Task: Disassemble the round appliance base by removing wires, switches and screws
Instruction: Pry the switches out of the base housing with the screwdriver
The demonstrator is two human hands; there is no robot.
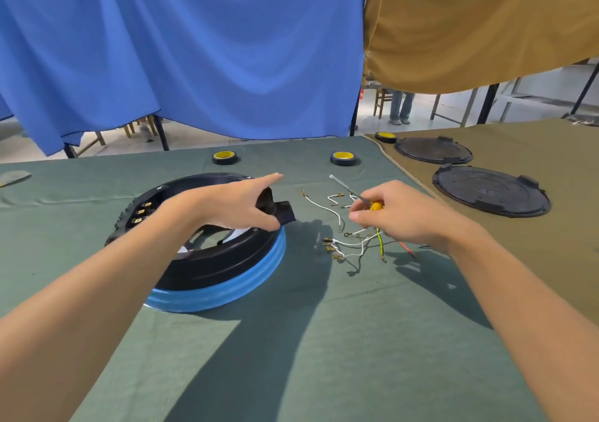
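My two forearms reach in low over the desk (291, 373) and its green cloth. At 11 o'clock sits the round appliance base (220, 269), open side up, with a blue band round its wall. My left hand (233, 207) grips a black part (285, 216) at the base's 2 o'clock edge, forefinger straight. At 1 o'clock my right hand (398, 214) pinches the screwdriver (348, 188) near its yellow handle, above the loose wires (334, 249). I judge that black part is next, so I'd steady the base, seat the tip squarely and lift straight. Open cloth lies toward 6 o'clock. A cloth seam runs at 2 o'clock with black covers (489, 191) beyond it, and tape rolls (224, 157) sit at 12.
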